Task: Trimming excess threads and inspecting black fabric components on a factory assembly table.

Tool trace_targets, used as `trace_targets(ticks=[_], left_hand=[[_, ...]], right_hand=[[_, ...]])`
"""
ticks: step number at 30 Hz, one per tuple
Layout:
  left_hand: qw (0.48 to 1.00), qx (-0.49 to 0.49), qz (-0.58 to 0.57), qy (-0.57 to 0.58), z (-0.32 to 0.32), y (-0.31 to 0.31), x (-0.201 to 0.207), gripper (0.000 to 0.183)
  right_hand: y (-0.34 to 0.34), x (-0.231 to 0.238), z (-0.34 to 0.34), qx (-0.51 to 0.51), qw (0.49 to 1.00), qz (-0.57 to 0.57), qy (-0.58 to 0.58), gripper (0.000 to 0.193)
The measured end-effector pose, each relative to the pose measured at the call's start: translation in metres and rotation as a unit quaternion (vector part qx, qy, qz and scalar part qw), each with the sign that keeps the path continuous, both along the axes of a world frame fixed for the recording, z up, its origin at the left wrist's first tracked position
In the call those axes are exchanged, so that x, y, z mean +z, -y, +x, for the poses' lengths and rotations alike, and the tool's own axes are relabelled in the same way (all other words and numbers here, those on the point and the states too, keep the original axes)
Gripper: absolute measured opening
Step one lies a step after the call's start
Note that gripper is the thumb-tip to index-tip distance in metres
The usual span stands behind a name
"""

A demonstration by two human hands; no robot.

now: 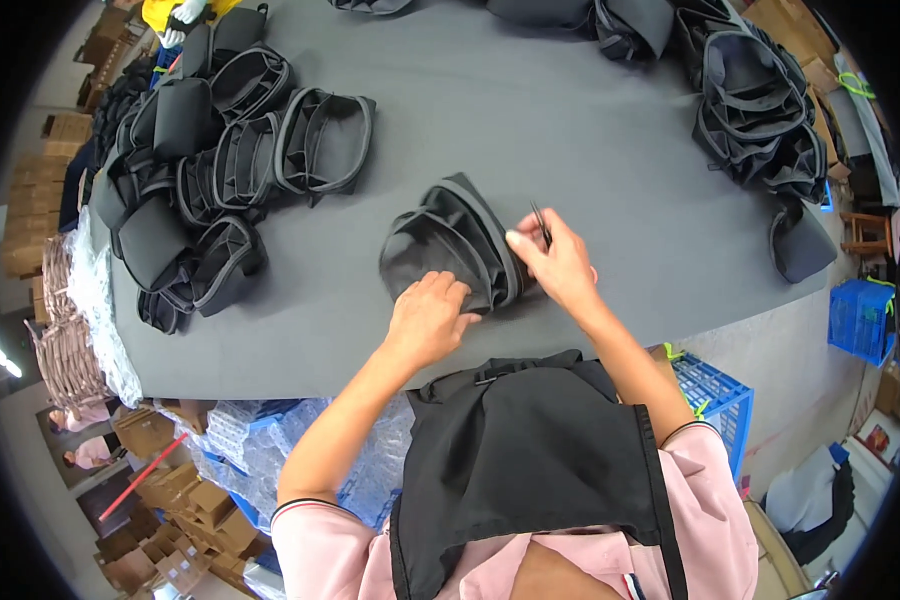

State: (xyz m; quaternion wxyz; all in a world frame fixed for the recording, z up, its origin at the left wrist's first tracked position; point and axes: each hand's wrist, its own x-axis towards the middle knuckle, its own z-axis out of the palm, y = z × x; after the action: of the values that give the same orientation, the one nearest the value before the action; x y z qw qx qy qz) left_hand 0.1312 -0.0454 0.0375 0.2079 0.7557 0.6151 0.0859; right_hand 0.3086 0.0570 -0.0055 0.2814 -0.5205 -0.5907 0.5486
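Observation:
In front of me on the grey table lies an unzipped black pouch (440, 245), its inner pockets folding outward. My left hand (432, 312) grips its near side, with fingers curled over the fabric and the thumb at the edge. Beside the pouch's right rim is my right hand (558, 258), closed around a small dark tool with thin pointed tips (541, 222), which looks like thread snips or tweezers. The thumb and forefinger of that hand are close to the rim; whether they touch it I cannot tell.
Several black pouches (325, 140) are heaped on the table's left side, and another pile (755, 100) stands at the far right. Below the table's front edge are a blue crate (725, 400) and clear plastic wrap (255, 440). Cardboard boxes (195, 500) sit lower left.

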Motion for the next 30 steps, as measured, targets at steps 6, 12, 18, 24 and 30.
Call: trace_targets(ticks=[6, 12, 18, 24, 30], left_hand=[[0.899, 0.351, -0.062, 0.256, 0.008, 0.02, -0.003, 0.037], [0.746, 0.452, -0.117, 0.474, 0.021, 0.027, -0.003, 0.047], [0.784, 0.457, -0.092, 0.411, 0.034, 0.034, -0.015, 0.045], [0.876, 0.397, -0.098, 0.255, 0.035, 0.03, -0.019, 0.059], [0.879, 0.429, -0.064, 0.2, 0.032, 0.02, -0.015, 0.053]], right_hand=[[0.008, 0.029, -0.014, -0.083, 0.962, 0.007, -0.259, 0.015], [0.051, 0.015, -0.022, 0.039, 0.962, -0.188, -0.193, 0.022], [0.044, 0.031, -0.025, 0.095, 0.979, -0.165, -0.077, 0.023], [0.044, 0.02, -0.021, 0.054, 0.983, -0.16, -0.066, 0.02], [0.035, 0.012, -0.019, 0.057, 0.933, -0.327, -0.141, 0.009]])
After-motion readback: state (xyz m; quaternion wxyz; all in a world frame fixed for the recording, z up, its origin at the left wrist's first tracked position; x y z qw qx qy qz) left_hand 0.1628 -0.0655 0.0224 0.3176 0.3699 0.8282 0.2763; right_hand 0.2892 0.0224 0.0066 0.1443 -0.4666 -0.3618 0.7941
